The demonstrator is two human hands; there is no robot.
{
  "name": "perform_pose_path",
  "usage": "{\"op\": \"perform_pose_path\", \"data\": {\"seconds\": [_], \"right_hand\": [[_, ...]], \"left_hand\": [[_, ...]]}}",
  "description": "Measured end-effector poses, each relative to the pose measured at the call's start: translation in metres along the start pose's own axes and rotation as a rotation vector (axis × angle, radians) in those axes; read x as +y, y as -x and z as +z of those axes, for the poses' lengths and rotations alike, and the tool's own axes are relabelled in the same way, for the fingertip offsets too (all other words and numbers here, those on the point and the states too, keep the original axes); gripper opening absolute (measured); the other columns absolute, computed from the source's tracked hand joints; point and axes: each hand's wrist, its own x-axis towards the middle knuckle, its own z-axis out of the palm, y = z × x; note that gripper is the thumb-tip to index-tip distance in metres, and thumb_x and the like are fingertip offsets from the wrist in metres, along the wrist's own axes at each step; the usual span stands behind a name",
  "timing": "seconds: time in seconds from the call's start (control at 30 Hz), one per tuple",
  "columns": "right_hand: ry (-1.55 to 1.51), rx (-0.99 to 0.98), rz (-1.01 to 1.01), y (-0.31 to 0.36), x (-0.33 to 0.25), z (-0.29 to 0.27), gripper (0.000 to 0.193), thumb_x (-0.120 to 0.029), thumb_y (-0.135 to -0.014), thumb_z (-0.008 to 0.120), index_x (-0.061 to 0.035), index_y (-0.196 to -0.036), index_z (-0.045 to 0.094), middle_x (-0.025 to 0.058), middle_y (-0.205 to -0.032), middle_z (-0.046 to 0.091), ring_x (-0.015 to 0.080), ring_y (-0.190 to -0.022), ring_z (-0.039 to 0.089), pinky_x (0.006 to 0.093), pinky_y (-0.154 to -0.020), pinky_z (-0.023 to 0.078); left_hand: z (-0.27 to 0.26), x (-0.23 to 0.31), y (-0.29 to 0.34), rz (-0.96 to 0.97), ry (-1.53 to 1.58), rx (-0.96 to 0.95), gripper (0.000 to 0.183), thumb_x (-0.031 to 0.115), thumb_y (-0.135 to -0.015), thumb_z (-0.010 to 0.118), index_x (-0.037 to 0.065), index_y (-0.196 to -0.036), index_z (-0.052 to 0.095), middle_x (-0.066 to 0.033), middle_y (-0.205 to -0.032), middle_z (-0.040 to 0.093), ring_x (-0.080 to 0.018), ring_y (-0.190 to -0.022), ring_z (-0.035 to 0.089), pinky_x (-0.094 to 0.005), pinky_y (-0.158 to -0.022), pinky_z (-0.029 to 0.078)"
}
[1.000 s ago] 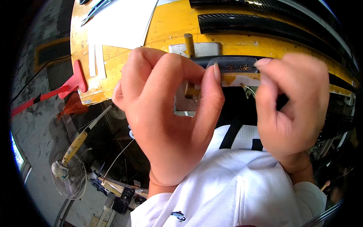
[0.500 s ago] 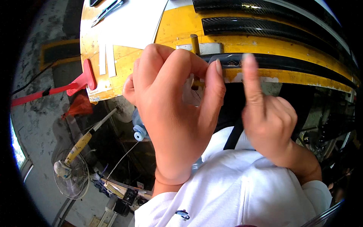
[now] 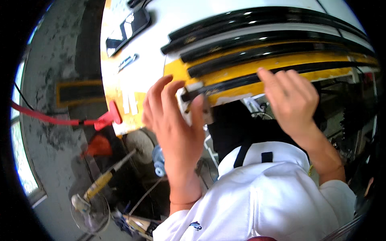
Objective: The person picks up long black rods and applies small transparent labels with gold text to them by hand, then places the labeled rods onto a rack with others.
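My left hand [image 3: 173, 116] has its fingers apart and bent, around the near end of a thin black tube [image 3: 231, 85]. No object shows in its grasp, though a gap between thumb and fingers frames the tube's end. A pale metal block [image 3: 194, 86] sits at that end, partly behind my fingers. My right hand [image 3: 291, 96] is at the same tube farther right, its fingers curled together and slightly blurred. Their tips are hidden, so what they hold, if anything, cannot be seen. The tube lies along the front edge of the yellow bench [image 3: 173, 69].
Several thicker black tubes [image 3: 241, 56] lie behind it. On a white sheet [image 3: 161, 30] are a phone-like black device [image 3: 134, 24] and a small cutter [image 3: 128, 62]. White strips [image 3: 129, 102] and a red-handled tool [image 3: 108, 116] are at the left corner. A fan [image 3: 90, 213] stands below.
My left hand has opened from a pinch and moved left and down. My right hand's raised digit has lowered and its fingers curl at the tube. The view has shifted, showing more of the bench.
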Motion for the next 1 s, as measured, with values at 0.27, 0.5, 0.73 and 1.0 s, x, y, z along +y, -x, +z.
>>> {"op": "perform_pose_path", "data": {"seconds": [0.27,0.5,0.73,1.0], "right_hand": [[-0.001,0.163,-0.051,0.006,0.014,-0.09,0.022,-0.01,-0.07,0.064,-0.0056,-0.091,0.067,-0.0007,-0.063,0.037,0.0133,-0.053,0.042,0.0259,-0.044,0.03],[0.159,0.301,0.033,0.042,0.051,-0.128,0.017,-0.009,-0.073,0.066,-0.0082,-0.09,0.065,-0.0018,-0.064,0.043,0.0127,-0.053,0.045,0.025,-0.047,0.032],[0.252,0.502,0.152,0.062,0.11,-0.15,0.029,-0.005,-0.079,0.067,-0.0112,-0.107,0.066,0.0044,-0.085,0.059,0.0251,-0.07,0.061,0.0322,-0.057,0.047],[-1.441,0.181,0.825,0.101,0.111,-0.176,0.039,-0.024,-0.092,0.057,0.0003,-0.122,0.055,-0.0028,-0.086,0.056,0.0037,-0.073,0.049,0.0202,-0.065,0.042]], "left_hand": [[-0.088,0.06,0.014,0.189,-0.03,-0.275,0.037,0.013,-0.09,0.053,0.002,-0.125,0.057,-0.0085,-0.099,0.065,-0.0267,-0.104,0.056,-0.0418,-0.097,0.028],[-0.074,0.099,0.013,0.22,0.592,-0.803,0.025,0.006,-0.09,0.057,-0.002,-0.114,0.058,-0.0086,-0.084,0.063,-0.0224,-0.081,0.058,-0.0328,-0.082,0.041],[0.003,0.165,0.014,0.13,1.28,-1.287,0.023,0.021,-0.1,0.049,0.002,-0.086,0.049,-0.0033,-0.07,0.05,-0.0102,-0.064,0.044,-0.0246,-0.059,0.037],[0.069,0.234,0.031,0.242,1.908,-1.216,0.027,0.029,-0.102,0.047,0.006,-0.089,0.042,-0.0003,-0.066,0.043,-0.0112,-0.061,0.039,-0.0254,-0.059,0.036]]}}
